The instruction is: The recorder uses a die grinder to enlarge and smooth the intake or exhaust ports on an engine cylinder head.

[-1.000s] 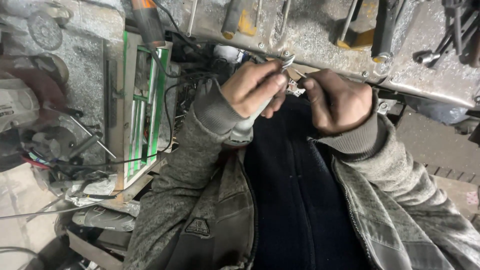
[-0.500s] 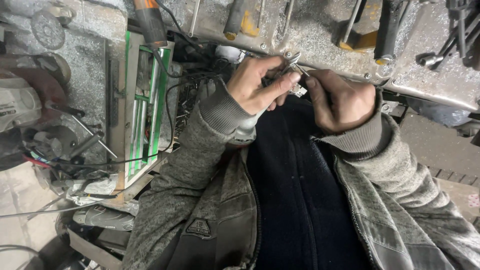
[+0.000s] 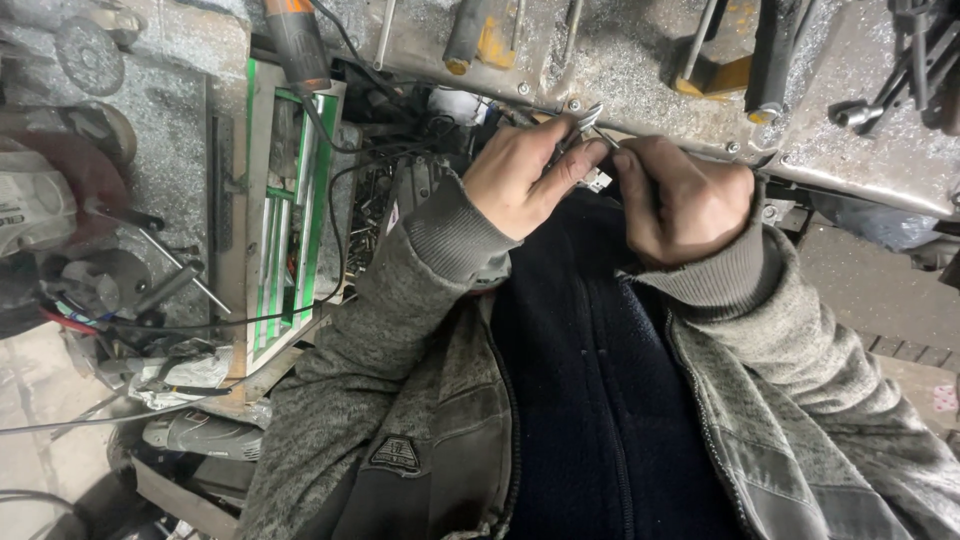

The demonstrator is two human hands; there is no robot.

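Hands sit a little higher against the worktop edge [image 3: 640, 95] than a second ago, and the gap between them has closed: the left hand [image 3: 520, 175] and right hand [image 3: 685, 195] now meet thumb to fingertip. Left fingers [image 3: 575, 160] are closed around a pair of small metal pliers [image 3: 585, 120], whose shiny tips poke up just above the knuckles and point toward the worktop edge. Right fingers [image 3: 635, 165] are curled tight and pinch something thin just beside the plier tips; what it is cannot be made out. A small white part [image 3: 600, 182] shows just below the fingers, between the two hands, touching or nearly touching both. Since the grip looks unchanged across the earlier pictures, the work seems to be a steady fine hold with only slight repositioning. Left of the fingers, well apart, lies a green tool case [image 3: 290, 210] with black cable [image 3: 340, 200] across it.
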